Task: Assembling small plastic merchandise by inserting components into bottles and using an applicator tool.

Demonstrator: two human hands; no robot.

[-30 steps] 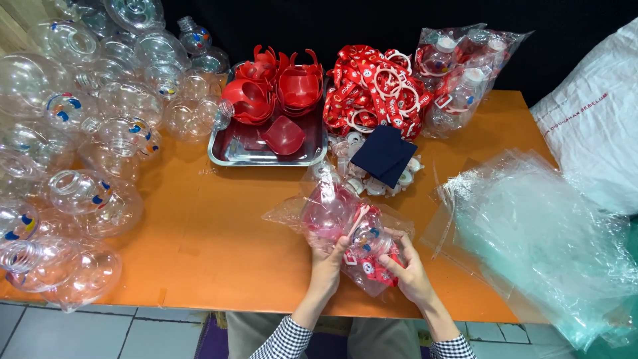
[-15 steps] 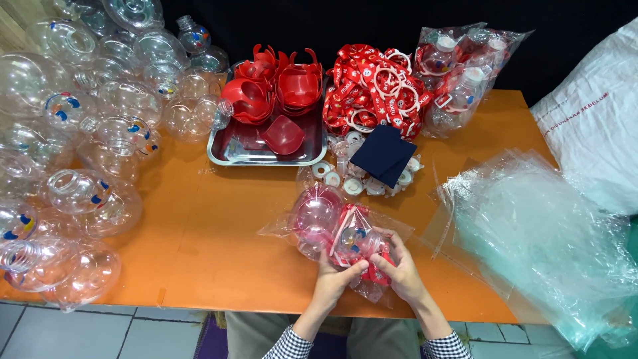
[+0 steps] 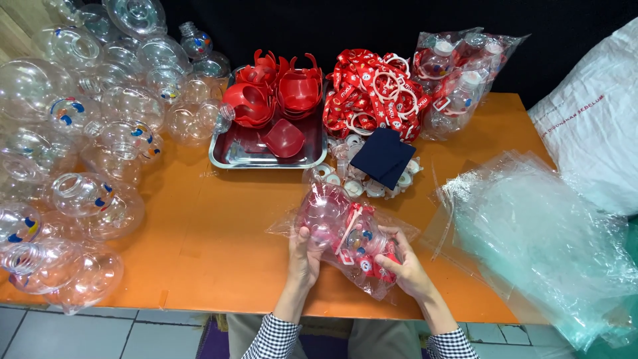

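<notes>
Bagged bottle (image 3: 345, 233): clear glossy plastic under crinkly film. Tray (image 3: 229, 154): shiny metal. Cups (image 3: 286, 90): glossy red plastic. Tabletop (image 3: 219, 226): smooth matt orange. Bag stack (image 3: 538, 233): thin glossy film.

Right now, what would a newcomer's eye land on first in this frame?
Probably the two hands at the near edge of the orange table: the left hand and right hand hold a clear bag with a round bottle and red parts inside. Next, the heap of clear round bottles on the left, then the metal tray of red plastic pieces at the back.
</notes>
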